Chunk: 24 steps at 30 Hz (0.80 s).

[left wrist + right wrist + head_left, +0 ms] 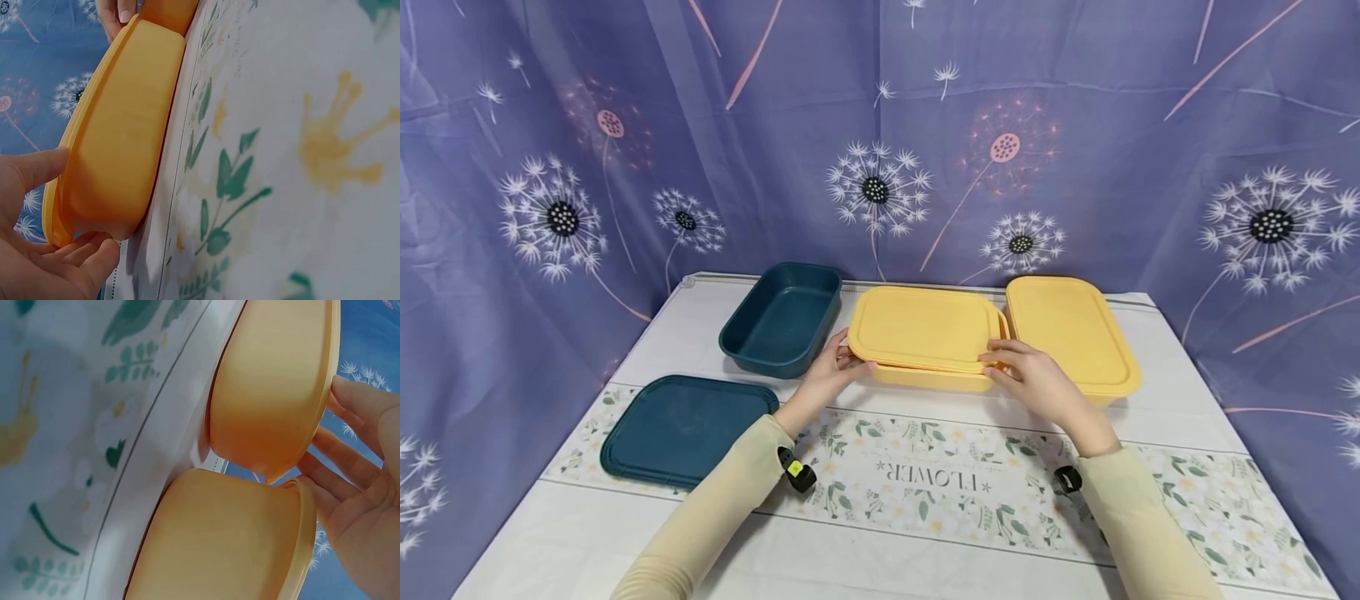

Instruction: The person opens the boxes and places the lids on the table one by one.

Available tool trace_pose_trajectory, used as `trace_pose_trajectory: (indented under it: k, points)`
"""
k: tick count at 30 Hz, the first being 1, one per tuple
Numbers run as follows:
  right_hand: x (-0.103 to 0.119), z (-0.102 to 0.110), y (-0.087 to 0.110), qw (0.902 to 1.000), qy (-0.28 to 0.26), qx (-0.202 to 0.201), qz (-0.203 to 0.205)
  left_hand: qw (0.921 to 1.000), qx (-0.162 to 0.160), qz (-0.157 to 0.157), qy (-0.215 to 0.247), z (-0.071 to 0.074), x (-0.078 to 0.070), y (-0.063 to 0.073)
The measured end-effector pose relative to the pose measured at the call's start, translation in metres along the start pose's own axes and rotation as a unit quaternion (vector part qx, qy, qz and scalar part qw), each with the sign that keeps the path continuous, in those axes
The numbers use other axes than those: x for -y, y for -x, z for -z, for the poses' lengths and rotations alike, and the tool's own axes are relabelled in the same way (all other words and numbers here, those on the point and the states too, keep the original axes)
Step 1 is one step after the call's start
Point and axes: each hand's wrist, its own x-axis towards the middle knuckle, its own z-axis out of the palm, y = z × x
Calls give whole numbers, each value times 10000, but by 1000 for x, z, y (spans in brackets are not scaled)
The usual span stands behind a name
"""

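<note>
Surface [880, 558]: white, with a floral band lettered FLOWER, beneath the teal tub [763, 364].
Teal lid [688, 425]: lying flat, nearer than the teal tub and to its left.
Left hand [827, 375]: just right of the teal tub, half curled; it pinches the yellow lid [925, 329], thumb on the front edge, fingers at the left end.
Right hand [1037, 379]: well right of the teal tub, fingers lightly bent and spread; it grasps the yellow lid at its right front corner.
Yellow lid: smooth, round-cornered, with a line inside its border; set askew, the box's rim showing past its right end.
Yellow box [934, 378]: plain-walled, right of the teal tub, under the yellow lid.
Second box [1067, 333]: yellow, lidded, farther right of the teal tub.
Curtain [880, 108]: purple, dandelion-printed, behind the teal tub.
</note>
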Motion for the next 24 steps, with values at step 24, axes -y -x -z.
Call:
trace_pose_trajectory:
  k: [24]
  points:
    - [1,1,2,9997,-178,-128,-124,9935,79,-741,-860,13,-8,7]
